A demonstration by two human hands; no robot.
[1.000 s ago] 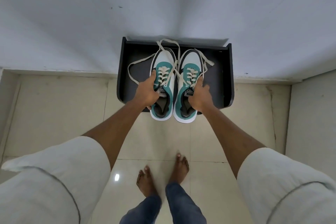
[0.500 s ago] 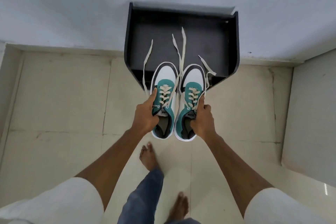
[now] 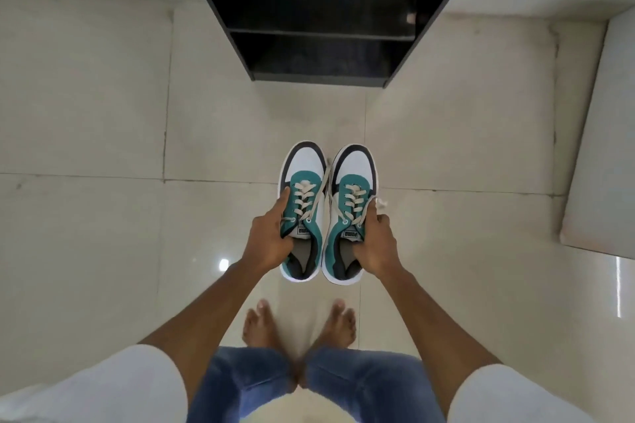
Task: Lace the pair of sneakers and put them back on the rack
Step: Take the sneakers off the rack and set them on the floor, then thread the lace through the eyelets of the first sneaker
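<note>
The floor [image 3: 103, 120] is glossy cream tile with thin grout lines, one seam running across just under the toes of the shoes; a small bright light spot reflects on a tile left of the person's left wrist. A pale wall base crosses the top edge, and a slanted pale panel [image 3: 604, 134] borders the floor at the right edge. The dark shoe rack [image 3: 323, 34] stands against the wall at the top centre, its open shelves showing nothing on them, its front bottom edge well apart from the shoes with bare tile between.

Both sneakers are held in the air above the floor, side by side, toes toward the rack, almost touching each other. The left hand [image 3: 268, 240] is closed around the outer side of the left sneaker [image 3: 304, 209], thumb up along the laces. The right hand [image 3: 376, 244] is closed around the outer side of the right sneaker [image 3: 350, 213], with a loose lace end [image 3: 381, 201] bunched at its fingers. Cream laces [image 3: 304, 197] cross the eyelets of both shoes. Bare feet [image 3: 299, 326] stand on the tile beneath, with open floor on both sides.
</note>
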